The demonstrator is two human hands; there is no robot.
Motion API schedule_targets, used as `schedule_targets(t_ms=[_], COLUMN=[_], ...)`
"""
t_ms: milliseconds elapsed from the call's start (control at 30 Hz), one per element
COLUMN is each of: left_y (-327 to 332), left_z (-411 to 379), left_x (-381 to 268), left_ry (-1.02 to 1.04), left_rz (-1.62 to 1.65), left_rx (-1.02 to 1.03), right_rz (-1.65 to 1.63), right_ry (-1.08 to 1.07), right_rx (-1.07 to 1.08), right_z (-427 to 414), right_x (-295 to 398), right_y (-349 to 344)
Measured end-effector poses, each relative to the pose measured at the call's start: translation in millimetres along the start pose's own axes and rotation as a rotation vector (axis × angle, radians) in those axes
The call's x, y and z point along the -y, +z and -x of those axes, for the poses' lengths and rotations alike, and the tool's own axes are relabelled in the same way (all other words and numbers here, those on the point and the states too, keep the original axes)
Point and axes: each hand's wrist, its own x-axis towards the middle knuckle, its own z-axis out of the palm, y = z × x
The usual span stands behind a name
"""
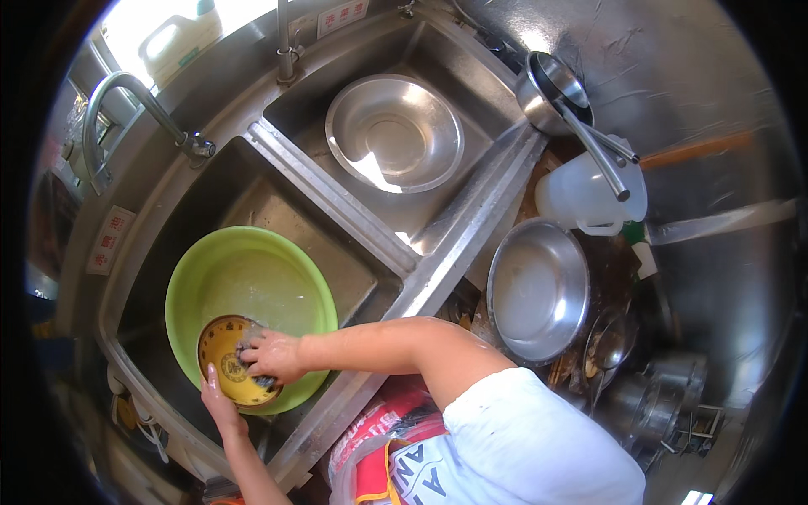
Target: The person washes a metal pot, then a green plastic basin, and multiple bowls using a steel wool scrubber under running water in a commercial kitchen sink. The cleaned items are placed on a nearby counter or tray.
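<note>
My left hand (221, 404) grips the rim of a yellow patterned bowl (222, 341) with a brown edge. The bowl is tilted over the near side of a green plastic basin (309, 303), its inside facing up. Against the bowl's inner wall, my right hand (276, 358) presses a grey scouring pad (245, 353), which looks like steel wool and is partly hidden under the fingers. Cloudy water (259, 284) with a little foam lies in the basin. The basin stands in the left compartment of a stainless steel sink (344, 265).
A wide steel basin (398, 145) sits in the other sink compartment. A curved faucet (136, 88) rises at the left. Right of the sink are a steel bowl (536, 290), a translucent plastic jug (568, 189) and long-handled steel pots (546, 101). A plastic container (183, 47) stands by the window.
</note>
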Motion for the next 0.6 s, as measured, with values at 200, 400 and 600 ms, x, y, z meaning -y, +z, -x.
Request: schedule_targets(t_ms=[200, 400, 600], left_y=[20.5, 13.6, 17.4], left_z=[2.6, 16.5, 33.8], left_x=[2.2, -45.7, -70.5], left_ry=[0.111, 0.496, 0.868], left_rz=[-0.186, -0.916, -1.341], left_rx=[-0.048, -0.078, -0.177], right_rz=[-0.22, 0.19, 0.109], right_ry=[0.357, 0.202, 0.455], right_rx=[-0.599, -0.321, -0.088], right_z=[-36.3, -12.5, 6.3], right_x=[25.4, -11.5, -4.1], right_y=[32.8, 48.4, 0.3])
